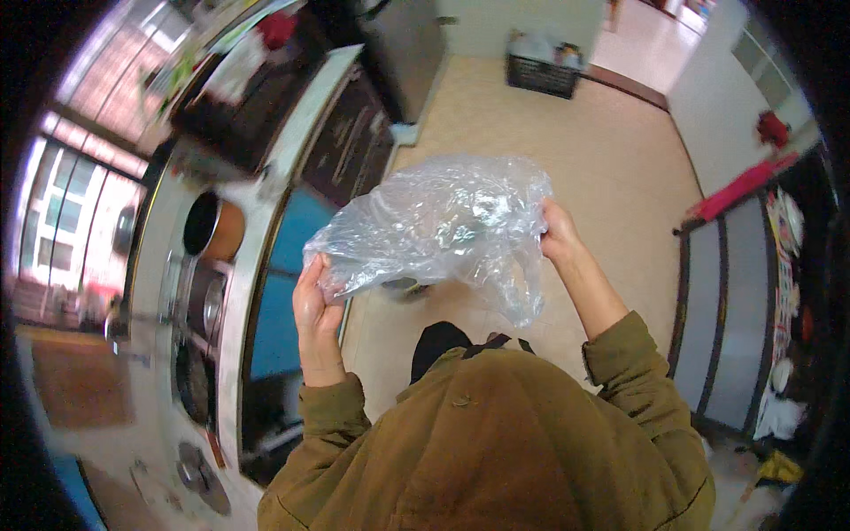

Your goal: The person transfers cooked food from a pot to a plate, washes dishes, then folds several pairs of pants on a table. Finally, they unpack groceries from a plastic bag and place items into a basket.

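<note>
A large clear plastic bag point(445, 219) is stretched out in the air before me, crinkled and shiny. My left hand point(316, 302) grips its lower left corner, with the thumb on top of the film. On the other side, my right hand point(559, 229) is closed on the bag's right edge. Between the hands the film sags, and a loose flap hangs down beside my right wrist. Whether anything lies inside the bag I cannot tell. Part of a dark round object point(406, 287) shows below the bag's lower edge, mostly hidden.
Left of me runs a kitchen counter point(232, 372) with a sink point(207, 299), a pot point(222, 229) and a pot lid point(202, 478). A black plastic crate point(541, 74) with things in it stands on the floor point(617, 152) ahead. To my right is a grey-panelled cabinet point(704, 318).
</note>
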